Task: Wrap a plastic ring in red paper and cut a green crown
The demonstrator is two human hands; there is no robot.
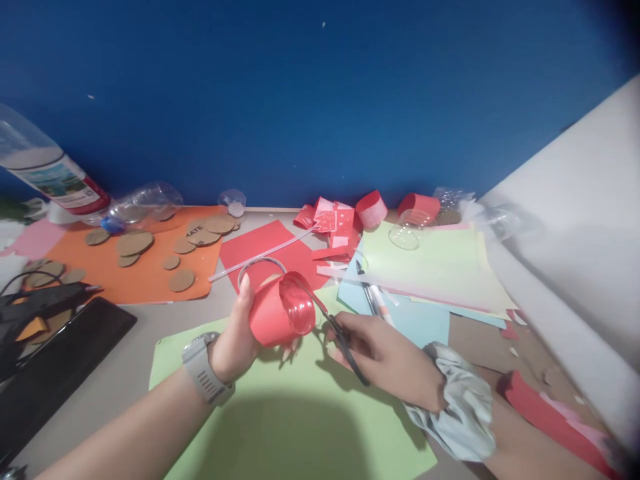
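Note:
My left hand (239,333), with a grey watch at the wrist, is wrapped round a cylinder (273,312) covered in red paper. Shiny see-through plastic lines its inside, and its open end faces right. My right hand (377,350) grips a pair of scissors (345,340) with dark handles. The blades reach up and left to the cylinder's rim; whether they are cutting cannot be made out. Both hands are above a light green sheet (300,427). Behind the cylinder, a thin ring (261,261) shows in part.
Cardboard discs (135,243) rest on an orange sheet (150,287) at left, near a plastic bottle (145,202). A black phone-like slab (65,380) and a glue gun (40,307) lie closer. Red paper pieces (343,223) and a pen (373,297) are beyond my hands. A blue wall (320,100) stands behind.

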